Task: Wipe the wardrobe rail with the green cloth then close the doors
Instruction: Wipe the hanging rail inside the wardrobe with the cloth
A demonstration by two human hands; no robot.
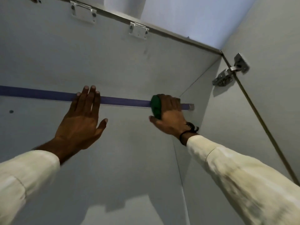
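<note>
I look up into a pale grey wardrobe. A purple rail [125, 101] runs across it from the left edge to a metal bracket [191, 107] on the right side wall. My right hand [170, 116] grips the green cloth [156, 107], which is wrapped around the rail near its right end. My left hand [82, 117] is flat, fingers spread, its fingertips lying over the rail's middle; it holds nothing. Both arms wear cream sleeves.
Two white metal brackets [83, 12] [138, 30] sit on the top panel near its front edge. A steel hinge [230, 72] joins the right side wall to the open door [276, 78]. A small dark hole [11, 111] marks the back panel at left.
</note>
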